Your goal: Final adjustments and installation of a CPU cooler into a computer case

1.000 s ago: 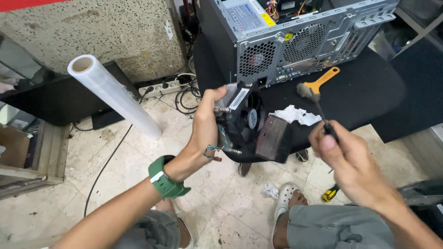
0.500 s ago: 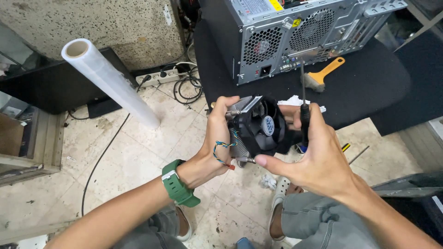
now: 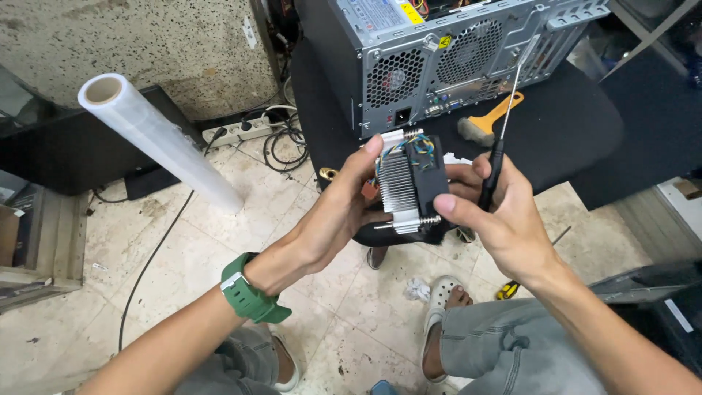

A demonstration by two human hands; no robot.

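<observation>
Cooler (image 3: pixel 409 186) sits clamped between your left hand (image 3: pixel 333 219) and right hand (image 3: pixel 504 219), just below the computer case (image 3: pixel 453 58). Right fingers also pinch the screwdriver (image 3: pixel 501 135), so I'd support the fins with your left palm before turning anything.

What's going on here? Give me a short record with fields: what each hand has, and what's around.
left hand: grips the CPU cooler from its left side, finned heatsink facing the camera
right hand: thumb on the cooler's black fan side; also holds a screwdriver, shaft pointing up
cooler wires: coloured, bunched on top
behind: open computer case on a black seat, with an orange-handled brush
floor: roll of plastic film, power strip, second screwdriver
wrist: green watch
</observation>
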